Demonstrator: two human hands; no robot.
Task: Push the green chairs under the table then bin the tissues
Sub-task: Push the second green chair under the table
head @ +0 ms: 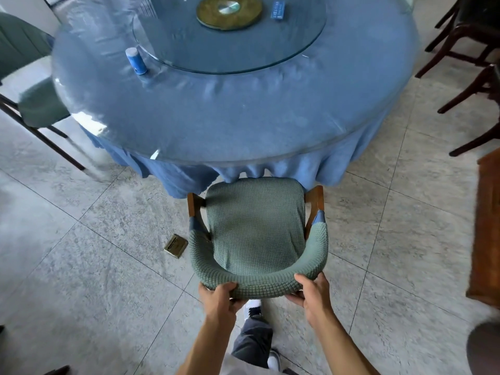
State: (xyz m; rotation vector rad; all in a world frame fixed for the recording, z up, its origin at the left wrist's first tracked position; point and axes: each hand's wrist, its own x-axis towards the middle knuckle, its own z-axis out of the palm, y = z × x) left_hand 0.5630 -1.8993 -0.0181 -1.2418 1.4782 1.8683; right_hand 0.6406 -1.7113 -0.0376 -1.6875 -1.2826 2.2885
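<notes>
A green chair [255,226] with a knitted cover and wooden arms stands in front of me, its seat front just under the hanging blue cloth of the round table [230,125]. My left hand [219,299] and my right hand [312,292] both grip the curved backrest from behind. A second green chair [29,77] stands at the table's left side, partly under the edge. A blue tissue pack [278,10] lies on the glass turntable [284,52], and a blue tube [136,60] stands near the turntable's rim. No bin is in view.
Dark wooden chairs [465,58] stand at the right. A brown wooden cabinet [487,226] edges the right side. A brass floor socket [176,245] sits in the tile left of the chair. My foot [253,307] is right behind the chair.
</notes>
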